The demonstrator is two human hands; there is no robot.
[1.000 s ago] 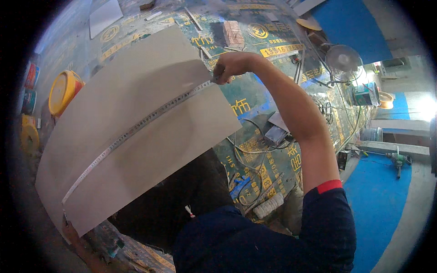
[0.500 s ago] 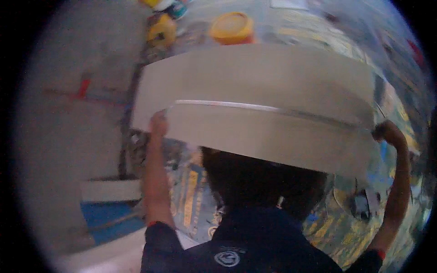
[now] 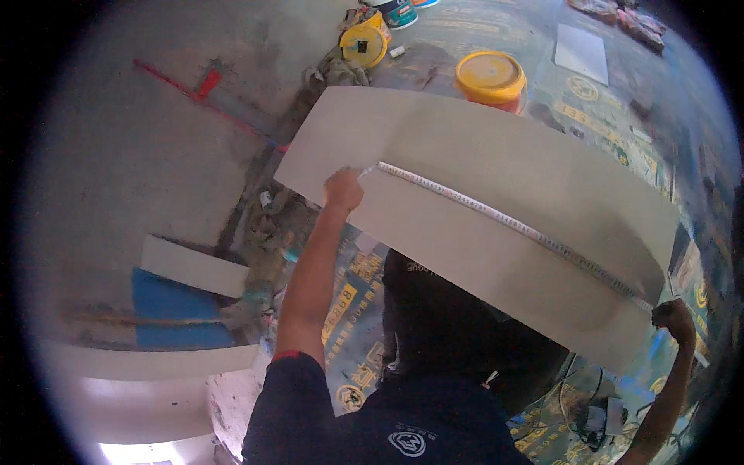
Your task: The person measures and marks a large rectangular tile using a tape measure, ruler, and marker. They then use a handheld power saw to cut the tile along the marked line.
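Note:
A long, pale beige panel [image 3: 480, 155] lies in front of me. The narrow white blade of a tape measure [image 3: 480, 208] stretches across its face, slanting down toward the right. My left hand [image 3: 343, 190] is closed at the blade's left end, above the panel's near left part; a short thin piece between fingers and blade is hard to make out. Past the panel's right end, my right hand [image 3: 676, 318] is closed around the tape's other end. The fingers there are dark, and the tape's case is hidden in them.
A yellow-lidded bucket [image 3: 491, 77] stands beyond the panel. Further left are another yellow bucket [image 3: 364, 45] and crumpled cloth [image 3: 341, 74]. A white board [image 3: 581, 54] lies at the far right. Cables and a dark tool [image 3: 604, 418] sit near my right arm. Blue board [image 3: 174, 310] is at left.
My view has swung, so the panel and tape now slant more steeply down to the right. Both hands stay at the tape's ends. The picture is sharper.

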